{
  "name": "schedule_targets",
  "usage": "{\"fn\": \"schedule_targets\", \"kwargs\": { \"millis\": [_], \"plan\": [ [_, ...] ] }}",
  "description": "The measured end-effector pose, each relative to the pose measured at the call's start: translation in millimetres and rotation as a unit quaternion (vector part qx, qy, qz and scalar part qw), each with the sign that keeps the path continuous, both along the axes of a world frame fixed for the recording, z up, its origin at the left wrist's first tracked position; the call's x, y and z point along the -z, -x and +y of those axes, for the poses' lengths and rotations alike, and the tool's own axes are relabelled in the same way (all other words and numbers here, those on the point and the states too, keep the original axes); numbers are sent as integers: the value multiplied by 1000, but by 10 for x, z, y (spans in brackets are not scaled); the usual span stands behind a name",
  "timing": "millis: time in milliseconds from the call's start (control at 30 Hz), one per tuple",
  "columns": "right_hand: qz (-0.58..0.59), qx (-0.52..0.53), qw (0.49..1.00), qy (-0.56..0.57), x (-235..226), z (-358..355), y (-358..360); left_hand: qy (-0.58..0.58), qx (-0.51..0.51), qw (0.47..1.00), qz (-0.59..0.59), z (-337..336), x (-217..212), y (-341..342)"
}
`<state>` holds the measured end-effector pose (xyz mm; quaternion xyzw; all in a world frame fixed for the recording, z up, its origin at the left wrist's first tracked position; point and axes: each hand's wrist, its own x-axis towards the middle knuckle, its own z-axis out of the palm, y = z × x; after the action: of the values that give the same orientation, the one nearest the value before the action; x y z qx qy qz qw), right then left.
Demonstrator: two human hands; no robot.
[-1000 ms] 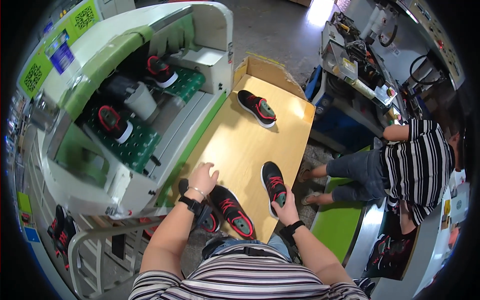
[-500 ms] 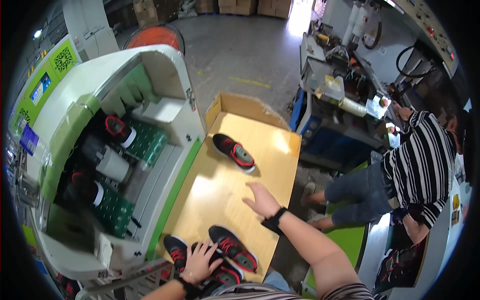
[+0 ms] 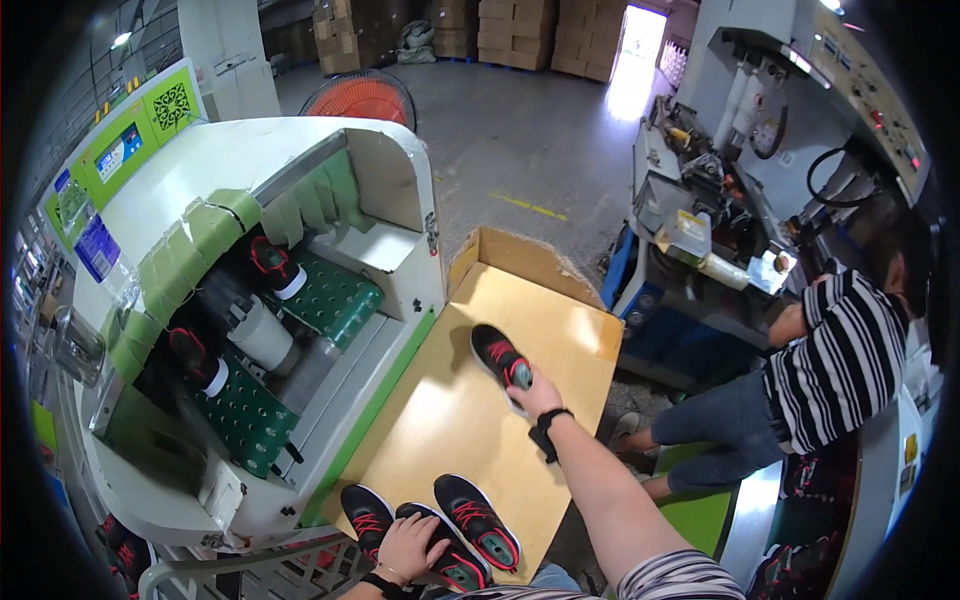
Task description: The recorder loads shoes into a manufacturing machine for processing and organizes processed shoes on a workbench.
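My right hand is closed on the heel end of a black sneaker with red laces and a white sole, at the upper middle of the wooden table. At the table's near edge are more black-and-red sneakers: one on the left, one on the right and one between them. My left hand lies over the middle sneaker, fingers curled over its side, partly hiding it. Dark bands circle both my wrists.
Left of the table stands a white and green machine, with two sneakers on perforated green plates inside. A cardboard edge borders the table's far end. A co-worker in a striped shirt works at the right, near another machine.
My right hand has reached forward and taken hold of the far sneaker's heel. On the middle near sneaker, my left hand's spread fingers have drawn together. The view has shifted.
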<state>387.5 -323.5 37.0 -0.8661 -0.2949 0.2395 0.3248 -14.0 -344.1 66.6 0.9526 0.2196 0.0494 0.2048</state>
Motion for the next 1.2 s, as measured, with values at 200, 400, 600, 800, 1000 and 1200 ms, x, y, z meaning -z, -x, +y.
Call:
{"fn": "schedule_targets", "kwargs": {
  "millis": [200,400,600,800,1000,1200],
  "plan": [
    [41,-64,997,-13,-131,-1326,913,-7,15,999,-28,-15,28,36],
    [21,-10,999,24,-244,-2476,1962,-9,25,997,-69,-33,77,-19],
    [-30,9,999,-26,50,-2604,2110,20,45,997,-66,-2,219,-29],
    [-11,61,998,-28,176,-2678,2121,73,59,993,-65,-239,-162,35],
    [4,89,996,-28,160,-2701,2124,49,82,992,-83,-174,8,-59],
    [9,67,998,-8,127,-2498,2171,46,38,995,-83,-76,61,125]
  ]
}}
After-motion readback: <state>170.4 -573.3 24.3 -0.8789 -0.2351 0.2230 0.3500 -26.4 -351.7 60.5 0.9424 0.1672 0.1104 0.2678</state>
